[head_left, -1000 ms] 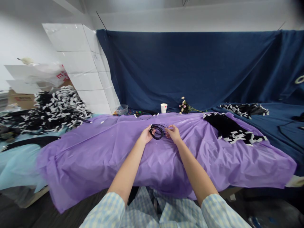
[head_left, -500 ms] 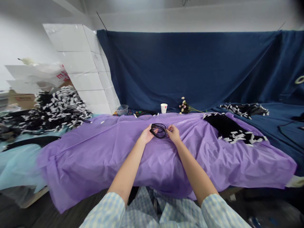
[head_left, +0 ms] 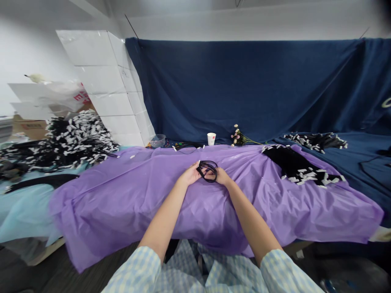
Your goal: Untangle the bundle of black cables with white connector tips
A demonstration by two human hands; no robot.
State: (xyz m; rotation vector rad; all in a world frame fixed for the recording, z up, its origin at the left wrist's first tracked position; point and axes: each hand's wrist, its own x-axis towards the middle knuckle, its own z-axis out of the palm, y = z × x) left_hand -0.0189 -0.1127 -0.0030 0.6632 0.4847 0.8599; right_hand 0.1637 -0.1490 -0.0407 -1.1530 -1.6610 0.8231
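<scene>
A black cable (head_left: 209, 165) is looped into a small coil above the purple cloth (head_left: 131, 191). My left hand (head_left: 190, 174) grips the coil at its left side, where a small white end shows by the fingertips. At the right side, my right hand (head_left: 222, 176) is partly behind the loops, with its fingers reaching through or behind the coil; they are closed on the cable as far as I can see. Further right on the cloth lies a bundle of black cables (head_left: 287, 160) with white ends.
A large heap of black cables with white ends (head_left: 82, 134) lies at the left, before stacked white boxes (head_left: 97, 77). Along the back stand a paper cup (head_left: 211, 138), a clear plastic bowl (head_left: 158, 140) and flowers (head_left: 240, 137). More cables (head_left: 317, 141) lie back right.
The coil has shifted slightly right and tilted more upright. My right hand has moved from the coil's right edge to behind its loops, and my left hand has turned a little.
</scene>
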